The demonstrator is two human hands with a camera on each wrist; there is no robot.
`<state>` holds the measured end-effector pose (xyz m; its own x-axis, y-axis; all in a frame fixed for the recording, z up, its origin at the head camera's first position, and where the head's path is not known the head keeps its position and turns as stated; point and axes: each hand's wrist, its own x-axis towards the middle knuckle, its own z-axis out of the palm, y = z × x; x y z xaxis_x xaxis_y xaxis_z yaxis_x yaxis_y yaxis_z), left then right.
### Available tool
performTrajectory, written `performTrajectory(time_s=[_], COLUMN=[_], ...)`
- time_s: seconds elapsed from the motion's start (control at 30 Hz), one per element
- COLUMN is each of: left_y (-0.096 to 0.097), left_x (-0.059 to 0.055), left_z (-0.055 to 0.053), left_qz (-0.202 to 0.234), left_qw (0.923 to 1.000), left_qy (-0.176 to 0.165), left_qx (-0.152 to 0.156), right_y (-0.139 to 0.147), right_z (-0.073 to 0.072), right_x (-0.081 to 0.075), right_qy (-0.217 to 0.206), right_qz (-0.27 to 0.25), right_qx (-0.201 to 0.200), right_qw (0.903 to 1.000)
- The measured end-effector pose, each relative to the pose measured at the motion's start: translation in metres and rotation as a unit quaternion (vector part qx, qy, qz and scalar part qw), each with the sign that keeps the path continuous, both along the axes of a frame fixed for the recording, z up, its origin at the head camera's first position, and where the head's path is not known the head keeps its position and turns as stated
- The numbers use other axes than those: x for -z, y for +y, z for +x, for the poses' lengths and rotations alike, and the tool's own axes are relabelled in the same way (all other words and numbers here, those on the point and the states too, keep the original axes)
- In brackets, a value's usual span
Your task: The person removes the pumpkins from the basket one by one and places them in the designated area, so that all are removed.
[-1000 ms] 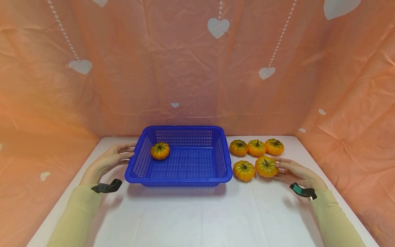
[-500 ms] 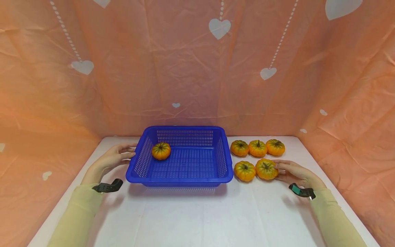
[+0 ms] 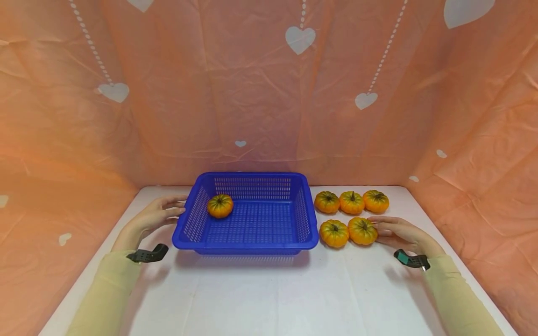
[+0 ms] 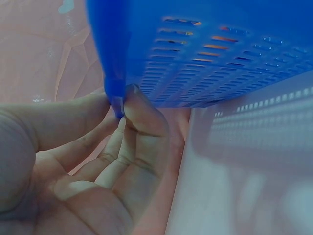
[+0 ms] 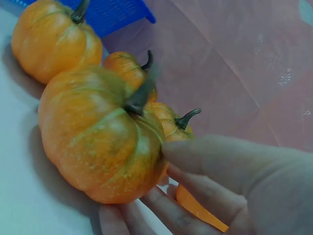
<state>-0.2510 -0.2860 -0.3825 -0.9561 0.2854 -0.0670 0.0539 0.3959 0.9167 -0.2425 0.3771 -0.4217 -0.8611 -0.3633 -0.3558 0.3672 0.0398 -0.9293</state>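
In the head view my left hand [image 3: 154, 215] pinches the left rim of a blue plastic basket [image 3: 252, 246]; the left wrist view shows the basket's rim [image 4: 115, 93] between thumb and fingers. Inside the basket, toward its left end, sits one small orange pumpkin [image 3: 220, 206]. My right hand [image 3: 399, 233] is at the right side of the front-right pumpkin [image 3: 363, 231], which rests on the table. Close up in the right wrist view, extended fingers lie at the edge of that pumpkin [image 5: 98, 142], its dark stem upright. Some fingertips are hidden beneath it.
Just left of that pumpkin stands another pumpkin [image 3: 334, 233], close to the basket's right side. Behind them is a row: left pumpkin [image 3: 327, 202], middle pumpkin [image 3: 352, 203] and right pumpkin [image 3: 376, 201]. An orange curtain [image 3: 260, 93] with hearts encloses the white table [image 3: 269, 294].
The front-right pumpkin has come down onto the table beside its neighbour, and the right hand's fingers have loosened from it. The left hand stays on the basket rim.
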Motion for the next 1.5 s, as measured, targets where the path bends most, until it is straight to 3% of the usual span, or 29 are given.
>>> performTrajectory(time_s=[0.33,0.57,0.77,1.07,1.2,1.5], left_y=[0.001,0.001,0.002,0.002,0.001,0.002], left_x=[-0.002,-0.003,-0.003,-0.001,-0.001,0.0], left_z=[0.001,0.003,0.004,0.003,0.002,0.002], left_qz=[0.009,0.009,0.008,0.018,0.014,0.029], left_qw=[0.9999,0.9999,0.9999,0.9998,0.9999,0.9995], left_qy=[-0.002,-0.009,-0.008,-0.006,-0.009,-0.008], left_qx=[0.004,0.006,0.002,0.005,0.001,0.007], right_y=[0.005,0.01,0.005,-0.016,-0.029,-0.077], right_z=[-0.001,-0.002,0.0,-0.004,-0.005,-0.005], right_x=[-0.004,-0.022,-0.042,-0.067,-0.078,-0.1], right_qy=[0.007,0.073,0.098,0.157,0.181,0.188], right_qz=[0.011,0.079,0.079,0.046,0.061,0.098], right_qx=[-0.003,-0.025,-0.02,-0.059,-0.079,-0.124], right_qw=[0.9999,0.9938,0.9918,0.9847,0.9783,0.9694])
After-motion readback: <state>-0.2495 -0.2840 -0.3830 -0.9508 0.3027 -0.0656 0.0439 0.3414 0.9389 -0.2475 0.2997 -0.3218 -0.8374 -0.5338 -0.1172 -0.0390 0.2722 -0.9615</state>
